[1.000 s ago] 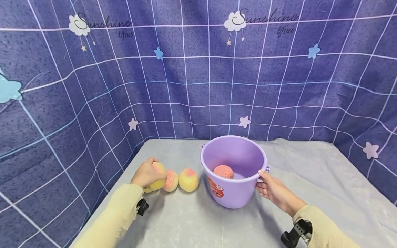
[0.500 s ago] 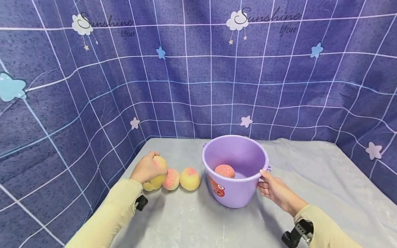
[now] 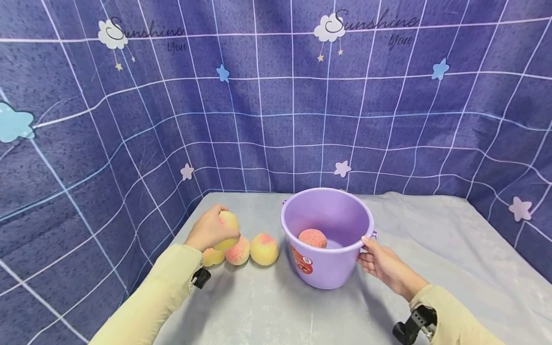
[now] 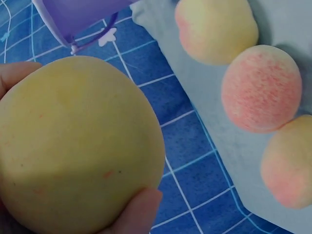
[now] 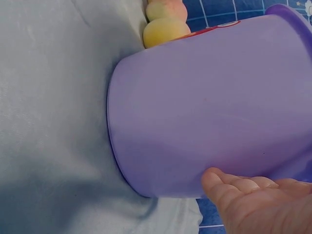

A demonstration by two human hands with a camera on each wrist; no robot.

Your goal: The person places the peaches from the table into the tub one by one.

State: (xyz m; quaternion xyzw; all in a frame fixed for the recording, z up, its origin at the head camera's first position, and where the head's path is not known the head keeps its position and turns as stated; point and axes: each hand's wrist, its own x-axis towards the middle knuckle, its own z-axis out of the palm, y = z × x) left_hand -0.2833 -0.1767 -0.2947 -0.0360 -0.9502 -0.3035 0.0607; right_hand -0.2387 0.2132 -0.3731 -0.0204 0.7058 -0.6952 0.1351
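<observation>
My left hand (image 3: 209, 230) grips a yellow peach (image 4: 78, 146) with a pink blush, lifted over the row on the table. Below it sit three peaches: a yellow one (image 3: 212, 258) partly hidden by the hand, a pink speckled one (image 3: 238, 252), and a yellow one with a pink top (image 3: 264, 250). The purple bucket (image 3: 329, 270) stands upright to their right, a pinkish-red peach (image 3: 312, 237) inside it. At the bucket's right side, my right hand (image 3: 384, 266) holds the rim, thumb on top and fingers against the outer wall (image 5: 204, 107).
The table has a grey cloth (image 3: 267, 306) over it. Behind and to the left hangs a blue grid-patterned curtain (image 3: 276, 120) with stars and clouds. The bucket's handle (image 4: 100, 36) hangs down in the left wrist view.
My left hand has raised the yellow peach up and slightly right, uncovering more of the peach beneath. The right hand and bucket have stayed put.
</observation>
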